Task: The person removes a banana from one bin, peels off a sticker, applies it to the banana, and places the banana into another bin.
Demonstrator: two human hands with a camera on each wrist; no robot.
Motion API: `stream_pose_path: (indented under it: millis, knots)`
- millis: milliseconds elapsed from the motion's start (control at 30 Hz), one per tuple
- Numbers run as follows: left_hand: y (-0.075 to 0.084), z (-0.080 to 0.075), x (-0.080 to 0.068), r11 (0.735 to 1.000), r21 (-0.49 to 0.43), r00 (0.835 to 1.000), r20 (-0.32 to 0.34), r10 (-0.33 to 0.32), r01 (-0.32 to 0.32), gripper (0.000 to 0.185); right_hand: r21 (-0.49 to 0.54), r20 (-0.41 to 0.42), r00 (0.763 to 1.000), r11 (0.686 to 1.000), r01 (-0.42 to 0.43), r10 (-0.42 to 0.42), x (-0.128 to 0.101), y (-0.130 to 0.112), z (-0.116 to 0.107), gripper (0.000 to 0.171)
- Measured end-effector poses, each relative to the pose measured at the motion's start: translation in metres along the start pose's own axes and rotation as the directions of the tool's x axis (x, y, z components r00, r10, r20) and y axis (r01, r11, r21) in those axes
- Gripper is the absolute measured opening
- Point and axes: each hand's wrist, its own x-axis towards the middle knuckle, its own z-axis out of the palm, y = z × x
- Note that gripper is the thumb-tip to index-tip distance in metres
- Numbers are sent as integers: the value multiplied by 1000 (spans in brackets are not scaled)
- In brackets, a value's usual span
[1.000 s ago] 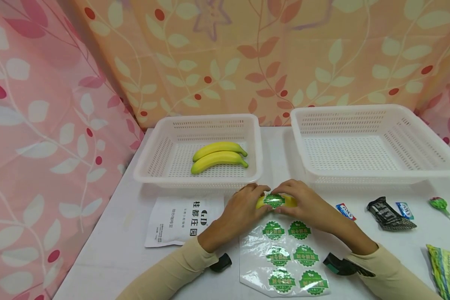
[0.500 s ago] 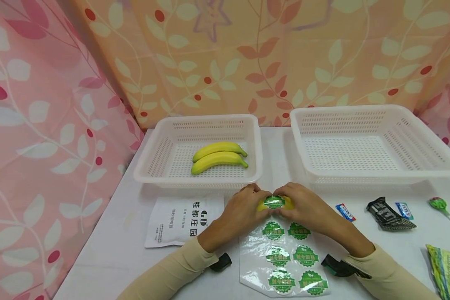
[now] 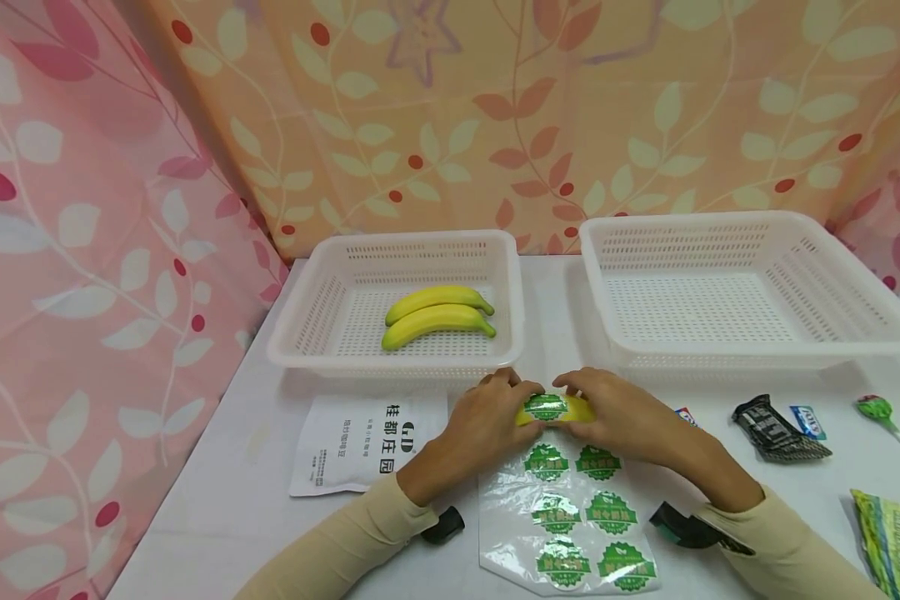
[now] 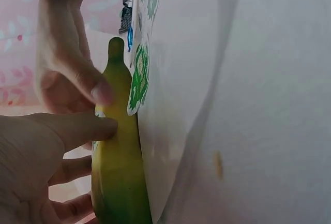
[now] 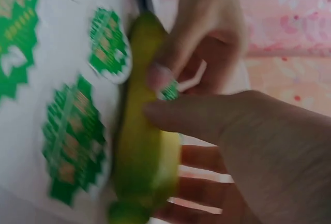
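Observation:
A yellow banana (image 3: pixel 581 408) with green ends lies crosswise at the top of a sheet of green stickers (image 3: pixel 555 512). One round green sticker (image 3: pixel 546 407) sits on the banana's middle. My left hand (image 3: pixel 489 417) grips the banana's left part, thumb (image 4: pixel 103 129) on the near side and fingers behind. From the other end my right hand (image 3: pixel 624 417) holds it, its thumb (image 5: pixel 170 114) on the near side and fingers curving round the back. The right index finger is raised off the sticker in the head view.
A white basket (image 3: pixel 322 362) with two bananas (image 3: pixel 438 321) stands behind the left hand, another white basket (image 3: pixel 765 346) at right. A white coffee pouch (image 3: pixel 367 446) lies left. Right are a black wrapped snack (image 3: pixel 776 429), a lollipop (image 3: pixel 877 408) and a green packet (image 3: pixel 892 537).
Both hands' fingers came together over the sticker half a second ago. Now the right fingers have shifted slightly right and spread apart, showing more banana. The left hand has barely moved.

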Motion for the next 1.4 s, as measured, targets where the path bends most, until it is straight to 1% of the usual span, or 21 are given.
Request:
stream_pose_path:
  millis: [133, 200, 267, 300, 367, 433, 500, 567, 600, 667, 733, 767, 900, 1033, 1100, 1167, 1300, 1400]
  knots:
    - [2, -1, 0, 1000, 1, 1000, -9, 8, -8, 45, 61, 103, 993, 996, -64, 58, -2, 5, -11, 50]
    - [6, -5, 1, 998, -48, 999, -18, 28, -29, 45, 79, 128, 990, 994, -75, 64, -3, 7, -14, 50]
    - [13, -10, 2, 988, -134, 997, -27, 68, -71, 44, 88, 129, 990, 994, -62, 51, -4, 9, -16, 48]
    - [18, -14, 3, 978, -184, 995, -30, 96, -100, 43, 93, 129, 991, 994, -55, 43, -4, 10, -16, 47]
    - [29, -24, 7, 945, -290, 988, -23, 153, -153, 42, 107, 123, 992, 994, -34, 21, -5, 12, -17, 44]
    - [39, -33, 15, 912, -357, 978, -15, 209, -200, 43, 105, 106, 994, 994, 7, -19, -7, 13, -19, 42]
    - [47, -41, 25, 886, -403, 969, -9, 245, -228, 44, 113, 88, 994, 992, 51, -61, -9, 14, -19, 40]
    - [51, -47, 38, 864, -450, 967, 6, 255, -225, 45, 129, 82, 994, 990, 59, -70, -10, 14, -20, 41]
    - [52, -49, 44, 858, -464, 967, 9, 253, -220, 46, 138, 87, 995, 990, 42, -54, -10, 14, -21, 41]
    - [53, -50, 57, 848, -496, 973, 22, 228, -187, 48, 165, 109, 994, 986, -6, -12, -10, 13, -21, 43]
    - [52, -48, 69, 845, -512, 979, 34, 199, -154, 51, 176, 133, 991, 983, -58, 34, -9, 13, -22, 45]
    - [52, -47, 74, 845, -515, 982, 34, 186, -142, 51, 175, 143, 989, 982, -67, 42, -9, 13, -22, 46]
    - [50, -38, 89, 861, -495, 989, 25, 147, -116, 50, 133, 163, 986, 990, -45, 23, -9, 15, -27, 53]
    - [48, -31, 96, 876, -470, 993, -6, 116, -106, 47, 52, 178, 983, 997, -48, 38, -13, 17, -39, 49]
    - [46, -28, 98, 879, -466, 994, -24, 106, -105, 45, 5, 181, 980, 997, -80, 78, -17, 16, -47, 47]
    - [45, -26, 100, 878, -466, 993, -42, 107, -114, 44, -22, 185, 976, 993, -113, 115, -24, 16, -58, 45]
    - [45, -23, 103, 878, -460, 991, -72, 112, -133, 42, -70, 197, 954, 974, -216, 226, -42, 17, -85, 49]
    - [45, -22, 104, 882, -453, 991, -83, 102, -129, 42, -130, 162, 948, 958, -255, 274, -56, 22, -109, 54]
